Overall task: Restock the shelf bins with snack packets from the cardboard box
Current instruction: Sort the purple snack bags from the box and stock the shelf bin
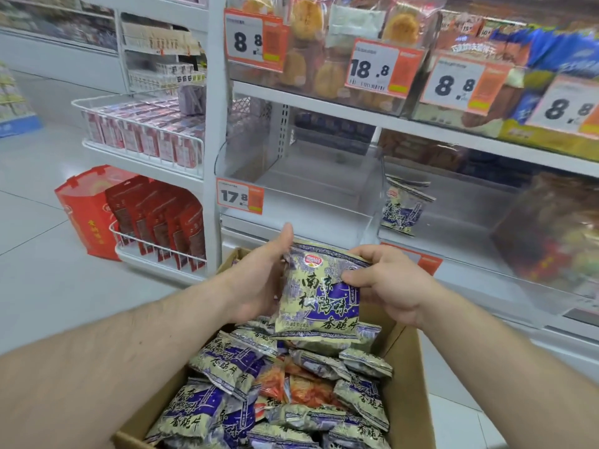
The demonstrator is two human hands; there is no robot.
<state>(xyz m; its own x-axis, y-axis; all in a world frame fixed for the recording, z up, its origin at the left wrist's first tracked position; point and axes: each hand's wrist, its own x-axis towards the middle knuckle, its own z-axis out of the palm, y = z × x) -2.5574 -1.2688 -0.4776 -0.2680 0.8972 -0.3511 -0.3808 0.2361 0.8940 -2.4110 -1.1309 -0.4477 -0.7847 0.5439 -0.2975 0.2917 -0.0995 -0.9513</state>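
I hold a purple and cream snack packet [319,296] upright above the open cardboard box [410,380]. My left hand [259,277] grips its left edge, thumb up. My right hand [385,283] pinches its upper right corner. The box below holds several matching purple packets [207,406] and a few orange ones [291,384]. Straight ahead on the shelf stands a clear bin [291,189] with a 17.8 price tag [240,196], bare inside. The clear bin to its right [453,228] has one matching packet [403,207] leaning at its left side.
Upper shelves carry pastry packs and blue snack bags behind price tags [372,68]. To the left, white wire baskets [142,137] hold red packets, and a red gift bag [84,212] stands on the tiled floor. A bin of dark packets [554,234] sits at the right.
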